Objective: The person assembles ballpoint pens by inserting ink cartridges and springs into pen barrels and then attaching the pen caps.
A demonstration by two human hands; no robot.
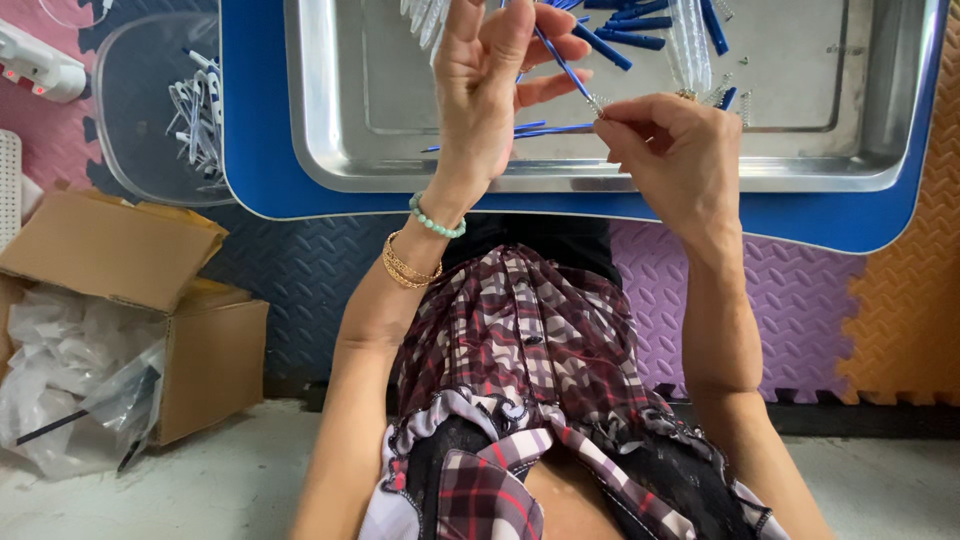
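At far left one cardboard box [130, 300] holds crumpled plastic bags [70, 390], and one clear bin [140, 110] holds white parts. One metal tray [620, 160] sits on the blue table [260, 150]. Above the tray, the left hand [490, 80] is raised, its grip closed on one thin blue refill [562, 60] between the fingers. The right hand [680, 150] pinches one small spring [597, 104] at the refill's lower tip. About six blue pen parts [625, 25] lie in the tray; more are cut off.

Informal home assembly workstation: a steel tray [620, 165] of small parts on a low blue table [255, 150], foam floor mats [800, 290] beneath it, cardboard box [120, 290] beside it.
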